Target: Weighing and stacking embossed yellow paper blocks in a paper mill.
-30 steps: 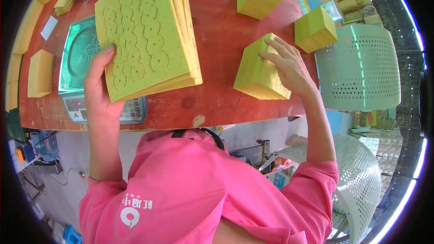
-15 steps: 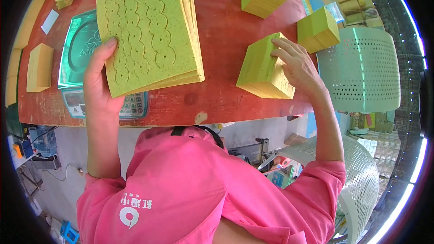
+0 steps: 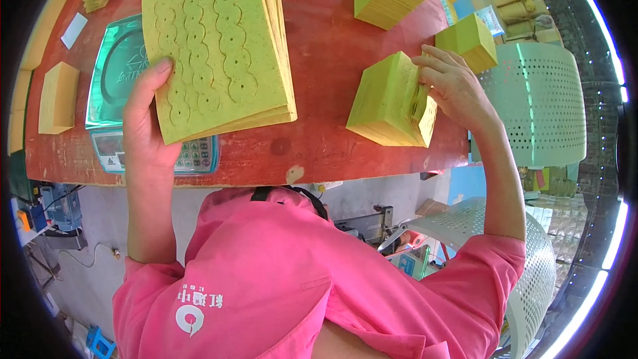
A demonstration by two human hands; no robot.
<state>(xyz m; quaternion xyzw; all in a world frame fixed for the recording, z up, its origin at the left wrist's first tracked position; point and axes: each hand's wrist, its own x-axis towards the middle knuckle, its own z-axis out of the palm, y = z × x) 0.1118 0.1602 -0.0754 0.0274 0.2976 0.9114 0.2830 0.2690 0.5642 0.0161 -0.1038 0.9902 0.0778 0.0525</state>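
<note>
Two hands, well apart over the red tabletop (image 3: pixel 322 80). Left hand (image 3: pixel 149 119): clamped on a raised sheaf of yellow punched paper (image 3: pixel 209 60), thumb across the front face; the sheaf overlaps the green digital scale (image 3: pixel 109 83) in view. Right hand (image 3: pixel 458 90): fingers bent at the right edge of a yellow paper block (image 3: pixel 382 103) on the tabletop, where end leaves stand parted.

Step judged: separating leaves. Method: work the gap open from the upper corner, bending leaves little, letting the block's weight hold the remainder; grip the sheaf firmly, since its rear leaves fan slightly.

Unresolved: left fingers behind the sheaf; right thumb hidden, so pinch or mere contact cannot be told. Sheaf's top cut off; scale partly covered; leaf count not readable.
</note>
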